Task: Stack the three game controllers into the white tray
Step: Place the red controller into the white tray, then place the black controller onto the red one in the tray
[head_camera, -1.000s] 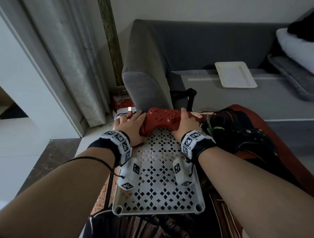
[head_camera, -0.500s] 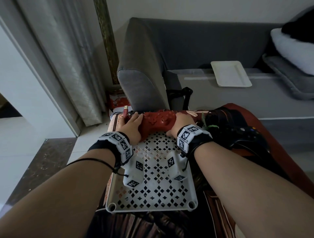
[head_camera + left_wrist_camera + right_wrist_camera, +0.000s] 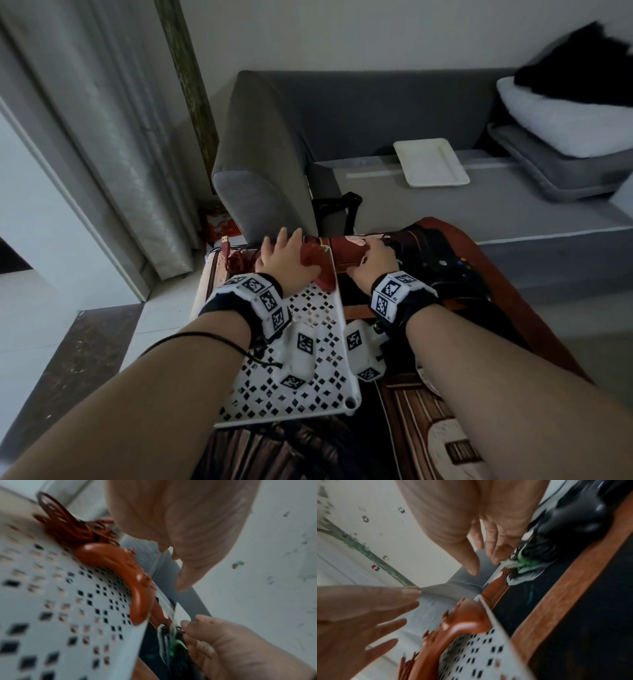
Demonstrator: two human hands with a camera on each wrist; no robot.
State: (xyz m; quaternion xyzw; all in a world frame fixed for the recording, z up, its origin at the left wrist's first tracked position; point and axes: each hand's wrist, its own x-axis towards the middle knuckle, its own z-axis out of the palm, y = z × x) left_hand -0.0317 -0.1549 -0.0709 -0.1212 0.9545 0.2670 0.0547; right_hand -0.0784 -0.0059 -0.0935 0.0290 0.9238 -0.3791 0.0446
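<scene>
The red controller lies at the far end of the white perforated tray, its red cable bunched beside it. My left hand hovers just over it with fingers straight and spread, holding nothing. My right hand is off the tray's right rim, fingers relaxed, fingertips at a black cable bundle with a green tie. A black controller lies further right on the dark patterned cloth; in the right wrist view this black controller sits past my fingers.
The tray rests on a low surface covered by a red-bordered patterned cloth. Behind it stands a grey sofa with a flat white plate on its seat. A USB plug sticks up left of the tray.
Both hands have let go of the red controller, which now lies in the tray. My right hand has moved right to the black bundle; my left hand has lifted and opened.
</scene>
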